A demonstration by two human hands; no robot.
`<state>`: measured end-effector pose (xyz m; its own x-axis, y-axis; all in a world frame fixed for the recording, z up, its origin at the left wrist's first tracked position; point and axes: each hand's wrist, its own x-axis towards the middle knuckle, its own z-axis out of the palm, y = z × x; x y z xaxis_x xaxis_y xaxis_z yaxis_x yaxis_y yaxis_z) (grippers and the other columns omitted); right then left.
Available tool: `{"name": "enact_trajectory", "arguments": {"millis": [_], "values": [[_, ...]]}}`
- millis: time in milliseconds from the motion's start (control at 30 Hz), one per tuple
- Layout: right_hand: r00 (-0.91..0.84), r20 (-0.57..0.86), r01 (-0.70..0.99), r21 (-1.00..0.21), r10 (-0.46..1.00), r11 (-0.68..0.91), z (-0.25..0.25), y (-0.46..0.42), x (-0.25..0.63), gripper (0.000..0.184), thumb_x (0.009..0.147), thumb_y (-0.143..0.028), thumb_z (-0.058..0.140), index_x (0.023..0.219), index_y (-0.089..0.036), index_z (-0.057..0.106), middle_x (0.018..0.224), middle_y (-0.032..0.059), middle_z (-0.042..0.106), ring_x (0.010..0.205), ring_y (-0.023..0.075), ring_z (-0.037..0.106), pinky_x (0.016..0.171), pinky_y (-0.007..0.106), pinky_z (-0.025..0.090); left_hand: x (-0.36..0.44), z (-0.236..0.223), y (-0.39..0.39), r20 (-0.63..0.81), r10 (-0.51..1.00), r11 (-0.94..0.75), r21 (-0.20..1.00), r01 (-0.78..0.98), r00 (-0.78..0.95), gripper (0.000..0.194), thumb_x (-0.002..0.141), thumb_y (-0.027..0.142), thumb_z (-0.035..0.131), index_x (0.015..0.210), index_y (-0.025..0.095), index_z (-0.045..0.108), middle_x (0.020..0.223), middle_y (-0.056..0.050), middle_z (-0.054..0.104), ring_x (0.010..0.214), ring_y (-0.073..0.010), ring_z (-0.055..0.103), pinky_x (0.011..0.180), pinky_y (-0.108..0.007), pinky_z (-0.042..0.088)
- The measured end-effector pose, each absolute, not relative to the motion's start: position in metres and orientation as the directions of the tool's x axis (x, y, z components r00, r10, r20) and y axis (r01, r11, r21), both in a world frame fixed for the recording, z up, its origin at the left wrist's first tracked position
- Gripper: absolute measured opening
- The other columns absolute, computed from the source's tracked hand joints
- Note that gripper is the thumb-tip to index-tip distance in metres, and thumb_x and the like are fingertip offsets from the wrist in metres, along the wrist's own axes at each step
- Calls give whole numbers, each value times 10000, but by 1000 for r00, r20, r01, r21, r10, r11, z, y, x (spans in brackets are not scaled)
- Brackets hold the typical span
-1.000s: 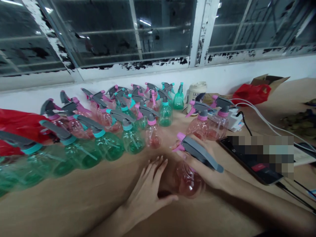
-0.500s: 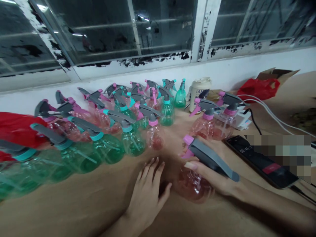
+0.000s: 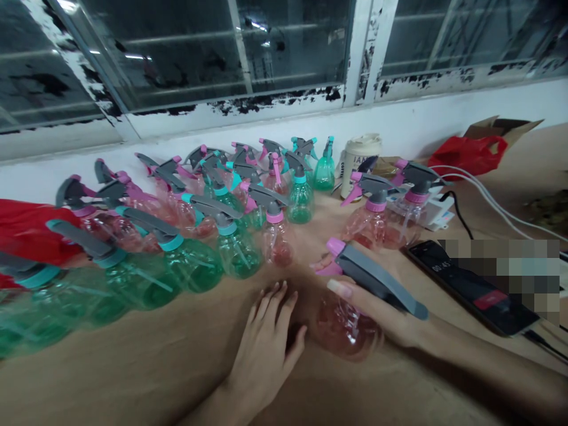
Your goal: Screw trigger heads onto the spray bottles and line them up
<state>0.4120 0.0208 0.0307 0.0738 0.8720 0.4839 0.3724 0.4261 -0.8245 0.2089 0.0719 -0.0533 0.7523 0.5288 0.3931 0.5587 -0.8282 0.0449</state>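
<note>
My right hand point(image 3: 377, 310) is wrapped round a pink spray bottle point(image 3: 346, 322) with a grey and pink trigger head point(image 3: 373, 277), which stands on the wooden table point(image 3: 133, 367). My left hand point(image 3: 266, 343) lies flat on the table just left of that bottle, fingers stretched out, thumb close to its base. Beyond my hands stand several green and pink spray bottles, among them a pink one point(image 3: 276, 236) and a green one point(image 3: 237, 248).
Two pink spray bottles point(image 3: 377, 219) stand at the right by a white power strip point(image 3: 437, 213) with cables. A phone point(image 3: 474, 290) lies right of my hand. A white cup point(image 3: 359, 157), red bags point(image 3: 465, 151) and a cardboard box sit by the wall.
My left hand let go of the bottle's base and settled flat beside it. My right hand shifted its grip on the trigger head; the bottle stayed nearly in place.
</note>
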Motion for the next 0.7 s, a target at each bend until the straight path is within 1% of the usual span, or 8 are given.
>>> {"name": "enact_trajectory", "arguments": {"millis": [133, 300, 500, 600, 700], "values": [[82, 456, 326, -853, 886, 408, 24, 21, 413, 67, 823, -298, 594, 874, -256, 592, 853, 22, 676, 744, 168, 646, 648, 301, 531, 209, -53, 71, 374, 545, -824, 72, 562, 751, 441, 898, 241, 475, 1319, 137, 392, 1345, -159, 476, 1237, -300, 447, 964, -498, 418], [70, 464, 345, -842, 883, 415, 22, 20, 413, 115, 819, -268, 601, 932, -254, 620, 836, 13, 668, 748, 170, 643, 655, 301, 532, 209, -53, 72, 378, 538, -830, 78, 553, 754, 425, 900, 242, 477, 1303, 132, 403, 1329, -159, 488, 1225, -298, 459, 963, -502, 419], [-10, 503, 291, -825, 864, 484, 28, 20, 414, 183, 819, -196, 591, 977, -257, 659, 936, 18, 687, 889, 181, 657, 785, 322, 533, 210, -53, 72, 366, 537, -830, 72, 553, 760, 434, 895, 242, 489, 1307, 134, 404, 1319, -148, 505, 1226, -294, 464, 976, -493, 414], [2, 514, 294, -820, 858, 491, 27, 20, 413, 177, 821, -201, 584, 976, -242, 659, 913, 21, 690, 853, 178, 664, 756, 317, 540, 210, -54, 72, 372, 531, -833, 63, 550, 761, 425, 894, 234, 486, 1298, 127, 410, 1316, -150, 510, 1230, -297, 461, 980, -503, 410], [30, 489, 305, -835, 872, 458, 26, 20, 412, 139, 823, -237, 590, 951, -240, 643, 906, 23, 685, 828, 176, 658, 737, 318, 543, 210, -54, 72, 370, 530, -832, 56, 551, 763, 425, 894, 233, 485, 1298, 123, 408, 1313, -154, 513, 1233, -300, 460, 971, -503, 424]]}}
